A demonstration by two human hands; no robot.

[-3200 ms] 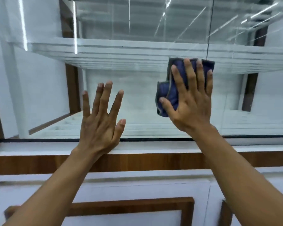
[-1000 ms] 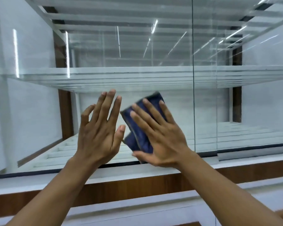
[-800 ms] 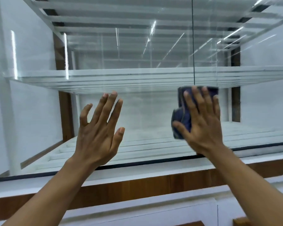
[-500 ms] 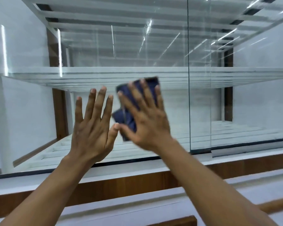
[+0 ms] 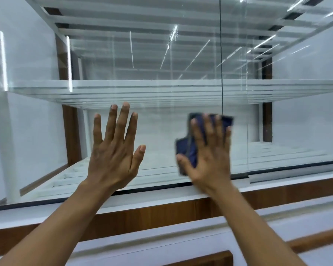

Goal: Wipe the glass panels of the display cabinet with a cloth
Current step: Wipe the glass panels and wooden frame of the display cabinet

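The display cabinet (image 5: 161, 210) fills my view, and the big glass panel (image 5: 161, 54) in front of me is the landmark for everything else. Its right edge is the dark vertical seam (image 5: 221, 54) where the next pane begins; a glass shelf (image 5: 161, 89) runs across behind it, and below it sits the white sill with a brown wood band.

My left hand (image 5: 113, 150) is spread flat towards the panel's lower middle, fingers open and gripping nothing; it looks like a brace, though I cannot tell whether the palm truly touches the glass.

My right hand (image 5: 210, 154) lies low on the panel just left of the seam, fingers splayed and pressing the cloth (image 5: 188, 148) flat under the palm rather than clenching it. The hand is blurred, so I judge it mid-stroke.

The cloth is dark blue and folded, showing above my fingertips and past my thumb. It sits right at the seam, on the far side of my right hand from my left. The unwiped run I would expect lies along the panel, sideways, and the right hand is the one placed for it.
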